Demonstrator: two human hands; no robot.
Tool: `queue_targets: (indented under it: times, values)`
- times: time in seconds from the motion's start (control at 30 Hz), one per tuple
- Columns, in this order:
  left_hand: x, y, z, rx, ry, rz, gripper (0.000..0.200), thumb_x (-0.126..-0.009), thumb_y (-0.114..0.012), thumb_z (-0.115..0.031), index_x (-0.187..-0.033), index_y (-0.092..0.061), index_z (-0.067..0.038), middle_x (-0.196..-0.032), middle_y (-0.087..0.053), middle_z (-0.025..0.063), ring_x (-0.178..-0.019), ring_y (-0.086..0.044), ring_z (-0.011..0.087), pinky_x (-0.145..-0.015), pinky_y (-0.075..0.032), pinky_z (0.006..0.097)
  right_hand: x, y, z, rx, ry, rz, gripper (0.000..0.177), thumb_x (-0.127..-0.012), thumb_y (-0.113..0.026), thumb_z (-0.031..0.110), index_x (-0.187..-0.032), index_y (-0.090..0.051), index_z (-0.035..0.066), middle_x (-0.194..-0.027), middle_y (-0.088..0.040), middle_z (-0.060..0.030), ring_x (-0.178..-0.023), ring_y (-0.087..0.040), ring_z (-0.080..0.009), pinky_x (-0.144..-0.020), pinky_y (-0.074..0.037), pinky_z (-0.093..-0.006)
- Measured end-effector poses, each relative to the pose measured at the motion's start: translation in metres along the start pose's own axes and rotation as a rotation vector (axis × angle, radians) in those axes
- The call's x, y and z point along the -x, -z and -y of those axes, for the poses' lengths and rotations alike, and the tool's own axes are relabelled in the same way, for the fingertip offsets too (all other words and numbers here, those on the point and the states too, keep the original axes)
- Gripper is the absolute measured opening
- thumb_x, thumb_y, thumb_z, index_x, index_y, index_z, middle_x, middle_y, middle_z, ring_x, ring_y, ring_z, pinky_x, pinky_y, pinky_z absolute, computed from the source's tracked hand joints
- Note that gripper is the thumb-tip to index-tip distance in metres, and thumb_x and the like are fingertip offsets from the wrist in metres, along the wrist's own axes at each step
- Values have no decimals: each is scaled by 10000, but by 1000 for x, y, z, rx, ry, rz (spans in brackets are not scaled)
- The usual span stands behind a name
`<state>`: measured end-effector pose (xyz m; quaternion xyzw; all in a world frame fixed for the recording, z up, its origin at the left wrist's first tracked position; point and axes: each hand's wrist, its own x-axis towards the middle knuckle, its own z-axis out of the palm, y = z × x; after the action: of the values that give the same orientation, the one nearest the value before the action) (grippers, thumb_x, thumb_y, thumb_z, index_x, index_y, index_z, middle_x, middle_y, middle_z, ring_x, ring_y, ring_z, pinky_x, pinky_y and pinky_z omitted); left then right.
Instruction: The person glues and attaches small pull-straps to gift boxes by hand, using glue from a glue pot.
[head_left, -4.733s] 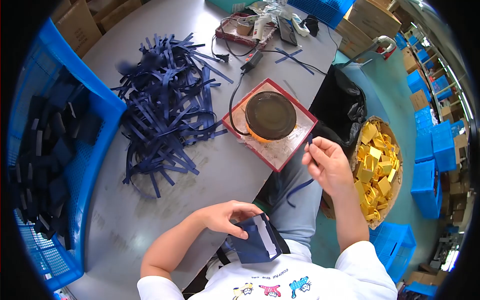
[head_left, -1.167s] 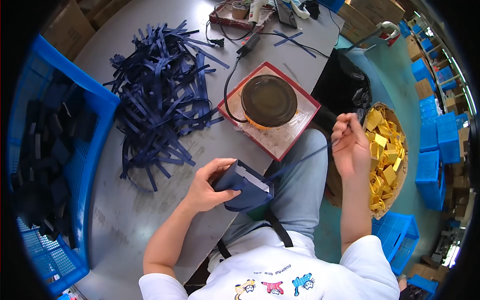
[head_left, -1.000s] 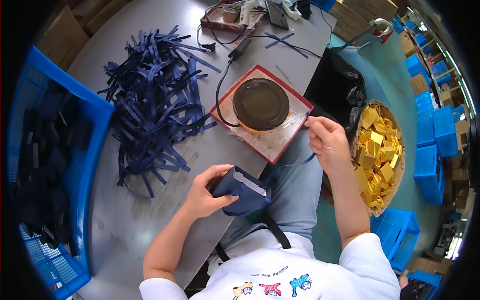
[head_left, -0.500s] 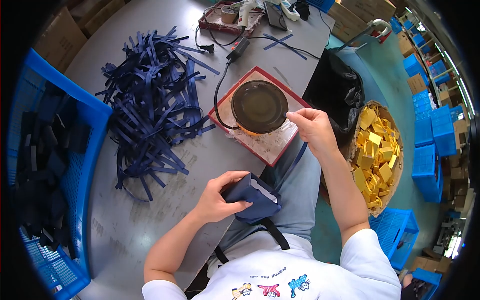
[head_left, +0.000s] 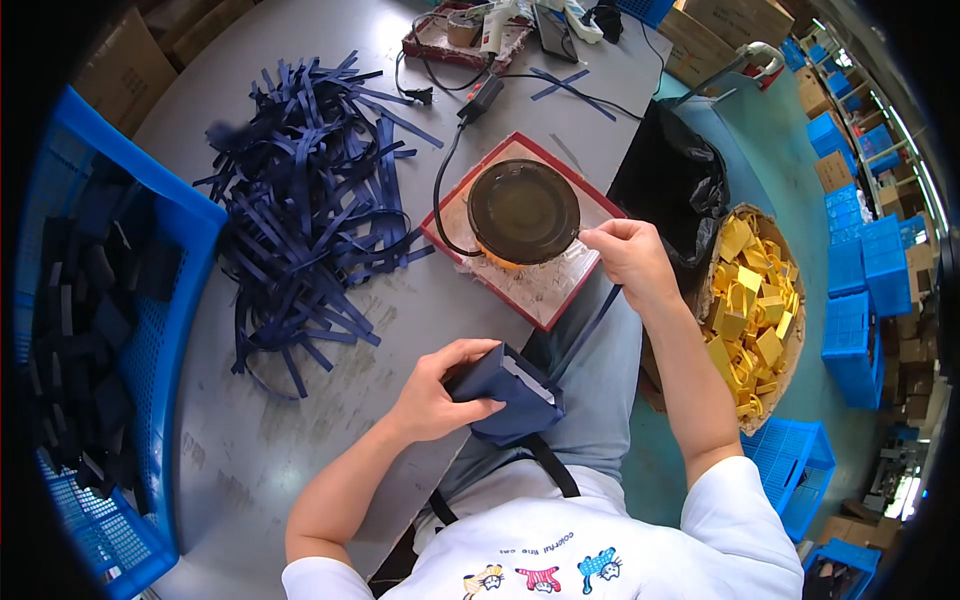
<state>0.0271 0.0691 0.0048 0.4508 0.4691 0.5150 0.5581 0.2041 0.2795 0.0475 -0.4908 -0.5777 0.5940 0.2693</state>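
Note:
A small navy blue box (head_left: 505, 388) with a pale inner edge is clasped by my left hand (head_left: 430, 398), thumb across its front, above my lap. My right hand (head_left: 638, 265) pinches a navy ribbon (head_left: 596, 325), which hangs from the fingers down toward the box. Those fingertips are at the right rim of a round, dark, shallow heated pot (head_left: 524, 212) with brownish contents. Whether the ribbon's tip touches the rim is too small to tell. Under the pot lies a red-edged square tray (head_left: 546, 305), its pale surface stained.
A heap of navy ribbons (head_left: 310, 215) covers the table's left part. At far left stands a blue crate (head_left: 185, 300) of dark boxes. Yellow boxes (head_left: 750, 300) fill a carton at right, beside a black bag (head_left: 670, 165). A power cord (head_left: 437, 190) runs to the pot.
My right hand has shifted very slightly right and down, still pinching the ribbon by the pot's rim. The left hand and box stay put. The view has moved a little.

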Motion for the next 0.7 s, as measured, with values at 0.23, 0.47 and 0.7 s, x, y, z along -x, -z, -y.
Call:
queue_targets:
  times: [0.23,0.47,0.7]
  values:
    - [2,1,-3,53,51,-1,554,-663,-708,-14,-1175,-497,-1,-986,-598,80,-886,-576,125,-823,-451,258,22,6,7,-185,-59,100,160,-770,-691,152,-690,-618,35,-544,-467,53,-444,-328,-14,-402,-218,-182]
    - [4,0,-2,54,53,6,557,-666,-707,-20,-1181,-494,2,-993,-600,83,-896,-580,130,-833,-450,262,12,-5,-1,-179,-4,82,182,-784,-691,172,-699,-615,30,-545,-467,54,-444,-331,-10,-399,-226,-183]
    - [5,2,-1,58,45,6,552,-671,-702,-17,-1182,-494,3,-998,-599,84,-898,-580,129,-835,-448,261,7,-10,-2,-98,-13,55,171,-790,-686,146,-691,-586,50,-535,-434,61,-428,-299,-14,-396,-213,-178]
